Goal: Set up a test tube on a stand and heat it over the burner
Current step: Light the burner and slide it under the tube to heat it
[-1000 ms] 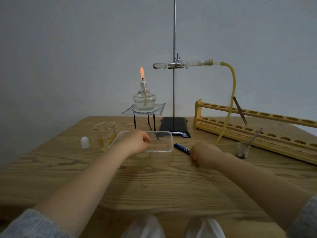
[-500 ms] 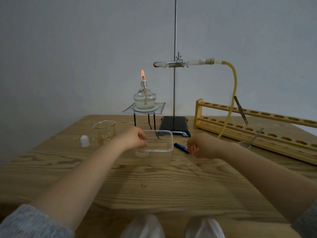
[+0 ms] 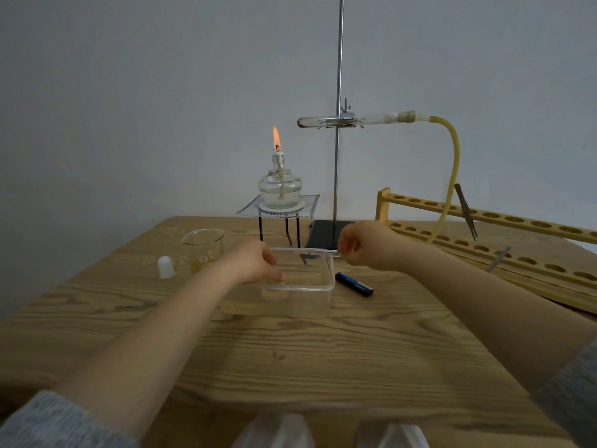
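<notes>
Test tube [image 3: 318, 121] sits level in the clamp [image 3: 345, 120] on the stand [image 3: 338, 92], high up and right of the flame [image 3: 276, 138] — not over it. Burner [image 3: 279, 189] is lit, standing on mesh [image 3: 307, 206] atop a tripod [image 3: 279, 229]. Yellow hose [image 3: 450, 176] runs from the tube's stoppered end down toward the right hand [image 3: 366, 245].

Left hand [image 3: 250, 263] grips the near-left rim of a clear tub [image 3: 318, 279], thumb inside. Right hand is curled at the tub's far-right corner, pinching something thin — cannot tell what.

Beaker [image 3: 203, 248] and white cap [image 3: 165, 267] sit left of the tub, a pen [image 3: 354, 284] just right of it. Wooden rack [image 3: 504, 240] is far right, tweezers [image 3: 465, 210] leaning on it.
</notes>
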### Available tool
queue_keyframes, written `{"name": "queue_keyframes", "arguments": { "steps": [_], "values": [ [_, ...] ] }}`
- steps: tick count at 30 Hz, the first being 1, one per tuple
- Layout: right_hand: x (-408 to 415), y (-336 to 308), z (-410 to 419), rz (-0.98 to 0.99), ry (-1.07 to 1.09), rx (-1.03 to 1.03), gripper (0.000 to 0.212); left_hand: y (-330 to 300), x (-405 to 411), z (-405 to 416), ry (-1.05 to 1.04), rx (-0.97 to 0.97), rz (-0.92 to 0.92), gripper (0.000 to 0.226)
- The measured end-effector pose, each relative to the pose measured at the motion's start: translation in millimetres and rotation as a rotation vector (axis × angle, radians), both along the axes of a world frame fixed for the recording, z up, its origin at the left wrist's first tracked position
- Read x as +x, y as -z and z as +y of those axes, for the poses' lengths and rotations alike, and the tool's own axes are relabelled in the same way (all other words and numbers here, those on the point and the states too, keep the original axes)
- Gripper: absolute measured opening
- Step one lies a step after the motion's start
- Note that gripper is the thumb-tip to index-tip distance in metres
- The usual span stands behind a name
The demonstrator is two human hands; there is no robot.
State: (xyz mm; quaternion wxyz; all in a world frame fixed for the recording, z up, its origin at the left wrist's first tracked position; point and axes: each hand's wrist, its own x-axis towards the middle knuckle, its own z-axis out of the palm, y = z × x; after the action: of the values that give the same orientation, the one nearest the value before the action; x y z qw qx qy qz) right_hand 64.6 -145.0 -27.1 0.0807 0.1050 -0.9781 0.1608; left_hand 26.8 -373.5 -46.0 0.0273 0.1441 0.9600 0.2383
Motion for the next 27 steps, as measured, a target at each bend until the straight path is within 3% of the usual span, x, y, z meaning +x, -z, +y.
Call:
{"name": "queue_keyframes", "arguments": {
  "steps": [27],
  "values": [
    [-47,24,-51,-0.044,0.031,0.315,0.021,-3,-9,5,0.09,-0.164,-0.018,0.037]
  ]
}}
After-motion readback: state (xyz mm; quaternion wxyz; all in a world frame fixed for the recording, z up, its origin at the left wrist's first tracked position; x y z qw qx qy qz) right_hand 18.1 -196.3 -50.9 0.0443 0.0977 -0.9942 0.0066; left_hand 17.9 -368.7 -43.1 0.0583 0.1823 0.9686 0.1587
